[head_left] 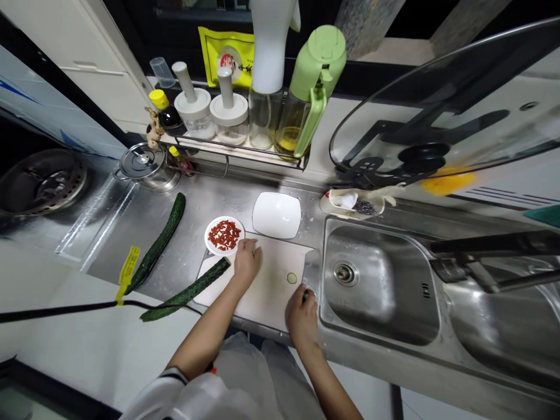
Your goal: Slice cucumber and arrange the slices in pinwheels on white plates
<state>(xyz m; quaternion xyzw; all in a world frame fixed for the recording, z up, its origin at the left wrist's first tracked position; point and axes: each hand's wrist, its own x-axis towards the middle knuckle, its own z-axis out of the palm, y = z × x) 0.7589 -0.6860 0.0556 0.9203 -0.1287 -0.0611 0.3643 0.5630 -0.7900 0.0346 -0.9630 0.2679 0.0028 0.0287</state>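
loosely curved left hand (247,261), digits apart, beside bumpy cucumber (192,293); right hand (303,315) clamped on dark handle (305,295); smooth board (271,274).

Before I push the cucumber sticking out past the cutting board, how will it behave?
The cucumber would probably roll, being long and rounded. Its rough-looking skin may offer grip. It looks stiff, running nearly straight beyond the board.

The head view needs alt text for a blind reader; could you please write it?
The left hand is beside a cucumber and the right hand grips a dark handle, over a white cutting board with one cucumber slice, by a sink.
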